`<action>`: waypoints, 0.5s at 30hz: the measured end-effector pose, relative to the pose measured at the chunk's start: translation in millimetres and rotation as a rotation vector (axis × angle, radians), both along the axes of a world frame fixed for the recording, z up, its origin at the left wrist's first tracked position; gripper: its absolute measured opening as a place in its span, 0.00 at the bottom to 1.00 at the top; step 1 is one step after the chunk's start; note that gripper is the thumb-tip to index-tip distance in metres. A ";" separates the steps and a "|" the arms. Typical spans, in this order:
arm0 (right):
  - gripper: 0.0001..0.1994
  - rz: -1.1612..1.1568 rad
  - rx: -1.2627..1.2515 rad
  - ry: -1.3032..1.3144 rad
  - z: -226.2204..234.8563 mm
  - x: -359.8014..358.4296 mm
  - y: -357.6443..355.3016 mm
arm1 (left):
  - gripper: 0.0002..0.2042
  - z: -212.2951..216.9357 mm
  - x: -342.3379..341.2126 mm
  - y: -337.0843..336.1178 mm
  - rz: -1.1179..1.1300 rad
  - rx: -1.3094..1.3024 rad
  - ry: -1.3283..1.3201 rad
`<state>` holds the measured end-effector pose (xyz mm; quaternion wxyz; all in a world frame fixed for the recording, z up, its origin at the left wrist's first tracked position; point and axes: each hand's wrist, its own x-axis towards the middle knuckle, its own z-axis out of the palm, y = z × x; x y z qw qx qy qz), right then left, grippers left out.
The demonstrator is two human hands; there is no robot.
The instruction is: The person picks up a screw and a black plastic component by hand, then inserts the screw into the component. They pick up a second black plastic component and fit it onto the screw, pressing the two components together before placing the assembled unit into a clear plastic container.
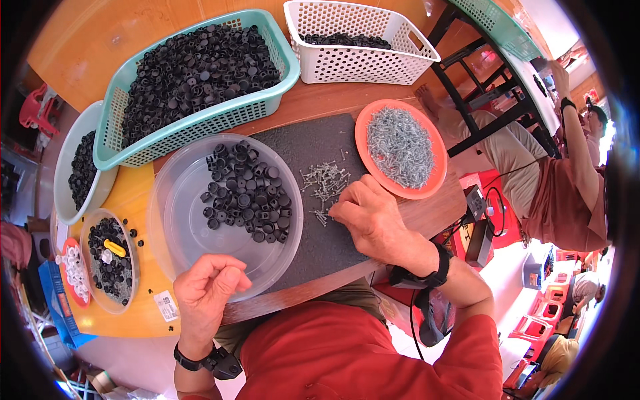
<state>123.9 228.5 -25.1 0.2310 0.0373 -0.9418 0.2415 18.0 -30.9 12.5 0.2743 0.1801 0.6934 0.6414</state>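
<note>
Loose screws [325, 181] right of clear bowl [175, 200] are pinched by right hand [373, 220]; left hand [208, 283] curled shut, contents hidden. Many black caps [247, 193] are left unassembled.

Red shirt, black bands on both wrists

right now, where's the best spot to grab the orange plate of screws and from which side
Probably the bare rim of the orange plate, on its near-left edge, coming in from the right hand resting just below it. The plate is shallow and heaped with screws in the middle, so a thumb-over, fingers-under pinch on the rim, kept level, looks safest.
</note>
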 end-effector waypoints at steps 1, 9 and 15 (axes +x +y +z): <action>0.09 0.000 -0.002 -0.002 -0.8 -1.0 -1.8 | 0.11 -0.8 -0.3 0.3 -0.001 -0.004 0.002; 0.09 -0.011 0.106 -0.050 -3.1 -5.7 -7.2 | 0.10 -2.8 0.0 1.0 -0.005 0.006 -0.001; 0.14 -0.049 0.115 -0.068 7.8 9.9 -0.4 | 0.10 -4.2 0.4 -0.8 0.004 0.005 -0.020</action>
